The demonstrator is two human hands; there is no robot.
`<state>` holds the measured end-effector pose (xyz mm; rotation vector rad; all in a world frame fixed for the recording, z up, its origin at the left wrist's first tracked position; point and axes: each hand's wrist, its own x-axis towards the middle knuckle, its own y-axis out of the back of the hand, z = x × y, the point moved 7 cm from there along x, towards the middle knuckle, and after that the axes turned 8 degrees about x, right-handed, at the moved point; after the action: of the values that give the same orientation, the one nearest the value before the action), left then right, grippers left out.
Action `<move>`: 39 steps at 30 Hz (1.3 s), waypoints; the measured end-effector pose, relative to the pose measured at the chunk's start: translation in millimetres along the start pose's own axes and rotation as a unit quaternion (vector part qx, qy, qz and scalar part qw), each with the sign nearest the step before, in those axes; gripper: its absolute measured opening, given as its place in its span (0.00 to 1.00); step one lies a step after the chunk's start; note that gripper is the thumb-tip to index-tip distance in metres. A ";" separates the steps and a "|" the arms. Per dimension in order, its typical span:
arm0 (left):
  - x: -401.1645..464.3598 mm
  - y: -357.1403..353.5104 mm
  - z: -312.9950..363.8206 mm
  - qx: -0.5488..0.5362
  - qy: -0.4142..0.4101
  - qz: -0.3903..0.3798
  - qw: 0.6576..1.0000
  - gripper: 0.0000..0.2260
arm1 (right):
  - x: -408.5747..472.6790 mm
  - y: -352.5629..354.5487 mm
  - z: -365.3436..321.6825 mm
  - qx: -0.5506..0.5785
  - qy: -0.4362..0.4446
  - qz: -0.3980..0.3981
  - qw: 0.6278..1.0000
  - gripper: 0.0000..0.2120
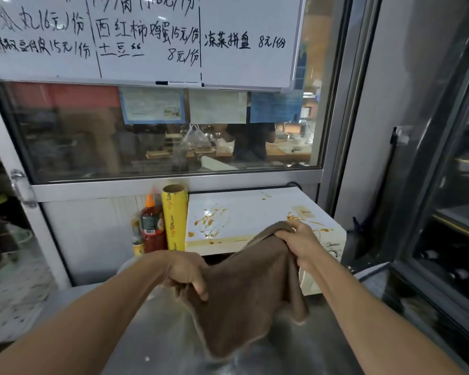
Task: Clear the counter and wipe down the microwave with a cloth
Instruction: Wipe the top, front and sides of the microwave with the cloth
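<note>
Far wall: whiteboard (146, 36) w/ handwritten menu + prices, hung above glass window (92, 136); papers (217, 106) taped along window top. Left, by wall: yellow cling-film roll (174, 217) upright, red sauce bottle (152, 226) touching its left side, small yellow-label bottle (137, 243) just nearer-left. Right: glass-door cabinet (450, 212).

One microwave (244, 215), one brown cloth (244, 288), two hands, left (186, 274) and right (299, 239), one yellow roll of wrap (174, 217), two sauce bottles (150, 226) (136, 239), one whiteboard (146, 36) and three papers on the window (152, 105) (217, 106) (275, 106).
</note>
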<state>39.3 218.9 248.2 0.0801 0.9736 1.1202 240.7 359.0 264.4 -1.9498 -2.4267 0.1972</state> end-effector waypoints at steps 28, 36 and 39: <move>-30.7 72.9 -46.1 -0.022 0.052 0.456 0.888 0.07 | -13.3 16.8 -2.8 -0.125 -0.032 -0.098 0.987 0.11; -31.1 63.1 -35.6 0.070 0.091 0.441 0.890 0.09 | -15.1 7.5 1.3 -0.424 0.007 -0.135 0.895 0.12; -24.3 50.5 -30.9 0.015 0.071 0.407 0.911 0.11 | -11.6 1.8 -1.9 -0.350 0.011 -0.115 0.929 0.13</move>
<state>-20.5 211.7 270.0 0.4702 1.1183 1.8951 245.1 348.2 266.8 -1.7845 -2.9391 -0.7983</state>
